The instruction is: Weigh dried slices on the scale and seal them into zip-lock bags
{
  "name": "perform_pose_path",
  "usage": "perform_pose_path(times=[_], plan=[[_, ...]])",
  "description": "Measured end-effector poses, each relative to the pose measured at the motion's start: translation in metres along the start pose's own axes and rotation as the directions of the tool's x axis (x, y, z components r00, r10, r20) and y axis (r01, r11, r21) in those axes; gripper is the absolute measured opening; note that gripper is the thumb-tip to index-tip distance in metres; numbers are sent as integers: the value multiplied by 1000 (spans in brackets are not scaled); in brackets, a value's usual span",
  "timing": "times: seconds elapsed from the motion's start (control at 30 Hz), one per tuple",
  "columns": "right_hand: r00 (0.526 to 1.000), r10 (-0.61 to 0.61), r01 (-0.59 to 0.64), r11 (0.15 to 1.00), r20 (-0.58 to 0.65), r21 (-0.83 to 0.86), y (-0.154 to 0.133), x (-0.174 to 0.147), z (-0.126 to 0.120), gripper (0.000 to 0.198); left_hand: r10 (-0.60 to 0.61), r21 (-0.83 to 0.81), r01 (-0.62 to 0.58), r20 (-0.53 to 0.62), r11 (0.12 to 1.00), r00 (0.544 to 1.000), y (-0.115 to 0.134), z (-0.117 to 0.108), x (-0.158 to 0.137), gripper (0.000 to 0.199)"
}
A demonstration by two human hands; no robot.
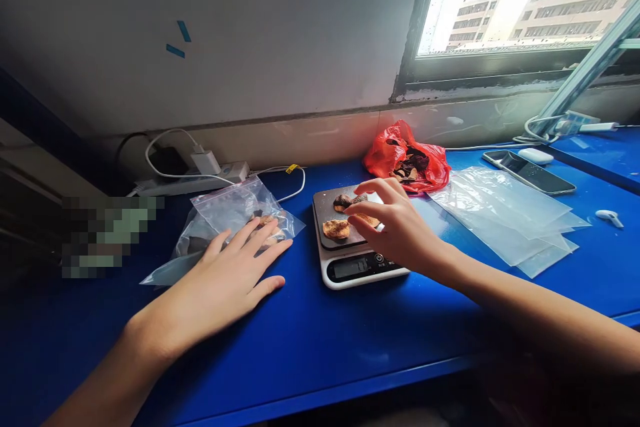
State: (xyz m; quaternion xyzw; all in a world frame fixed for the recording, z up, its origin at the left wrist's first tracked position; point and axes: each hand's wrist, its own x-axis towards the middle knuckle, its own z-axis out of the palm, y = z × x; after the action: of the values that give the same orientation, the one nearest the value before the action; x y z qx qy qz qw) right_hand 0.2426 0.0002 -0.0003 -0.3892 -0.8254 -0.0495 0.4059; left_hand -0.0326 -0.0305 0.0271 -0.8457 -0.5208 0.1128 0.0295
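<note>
The left hand (227, 283) lies flat, palm down and fingers spread, on the blue bench (310, 340), gripping nothing; its fingertips press the near edge of a clear zip-lock plastic bag (235, 213) that holds some brown dried pieces. That bag sits left of centre, toward the back edge of the bench.

The right hand (395, 223) hovers over the small white digital kitchen scale with a dark weighing plate (350, 243), which stands at the middle of the bench. Its thumb and forefinger pinch 1 flat, tan dried slice (367, 219) just above the plate. 2 more dried pieces lie on the plate: a golden-brown one (336, 229) nearer the front and a darker one (345, 201) toward the back.

Just behind the scale, near the back edge, sits a crumpled red plastic bag (407, 157), open and showing dark dried pieces inside. To the right of the scale lies a stack of flat, empty clear plastic bags (505, 217). Further toward the back right corner rest a dark smartphone (530, 171) and a white earbud case (535, 155), with a single white earbud (610, 216) near the right edge. At the back left, a white power strip with a charger plugged in (200, 177) lies along the wall.
</note>
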Motion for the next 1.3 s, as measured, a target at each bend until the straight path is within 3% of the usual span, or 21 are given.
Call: perform_pose_path(times=[0.1, 0.17, 0.3, 0.4, 0.5, 0.67, 0.83, 1.0, 1.07, 1.17, 1.23, 1.27, 1.3], plan=[[998, -8, 2, 997, -70, -75, -1, 2, -13, 14, -4, -10, 4, -5, 1000, 1000, 1, -1, 0, 56], [998, -47, 43, 995, -52, -87, -6, 2, -19, 15, -5, -5, 5, 7, 1000, 1000, 2, -2, 1, 56], [976, -141, 158, 983, 169, -94, -14, -5, -15, 20, -5, -10, 6, 11, 1000, 1000, 1, 1, 2, 56], [961, -114, 160, 973, 251, -169, -13, -9, -8, 25, 7, 2, -7, -14, 1000, 1000, -1, 3, 1, 56], [975, -92, 134, 969, 200, -207, -8, -6, -12, 28, 10, 17, -9, -6, 1000, 1000, -2, 2, 1, 56], [998, -61, 66, 981, 32, -185, 8, 3, -41, 25, 8, 17, -8, 5, 1000, 1000, -1, 0, -1, 56], [998, -1, -11, 976, -55, -219, 37, 7, -64, 15, 19, 45, -19, 13, 999, 1000, 0, -2, -1, 56], [985, 97, -137, 938, -140, -318, 60, 9, -79, 20, 15, 55, -15, 15, 998, 1000, 0, -1, 1, 56], [961, 148, -228, 904, -235, -361, 70, 8, -91, 25, 15, 46, -15, 10, 999, 1000, 0, 0, 1, 56], [887, 282, -420, 821, -365, -387, 98, -1, -113, 31, 25, 37, -25, -15, 999, 1000, -1, 1, 0, 55], [837, 477, -548, 737, -269, -395, 126, -13, -127, 33, 33, 58, -30, -61, 998, 998, -3, 2, -1, 56], [786, 601, -602, 688, -147, -405, 142, -21, -132, 35, 29, 73, -22, -89, 997, 996, -5, 3, -1, 55], [706, 709, -641, 634, -8, -433, 157, -29, -136, 37, 16, 84, -6, -116, 996, 993, -7, 4, -2, 55]])
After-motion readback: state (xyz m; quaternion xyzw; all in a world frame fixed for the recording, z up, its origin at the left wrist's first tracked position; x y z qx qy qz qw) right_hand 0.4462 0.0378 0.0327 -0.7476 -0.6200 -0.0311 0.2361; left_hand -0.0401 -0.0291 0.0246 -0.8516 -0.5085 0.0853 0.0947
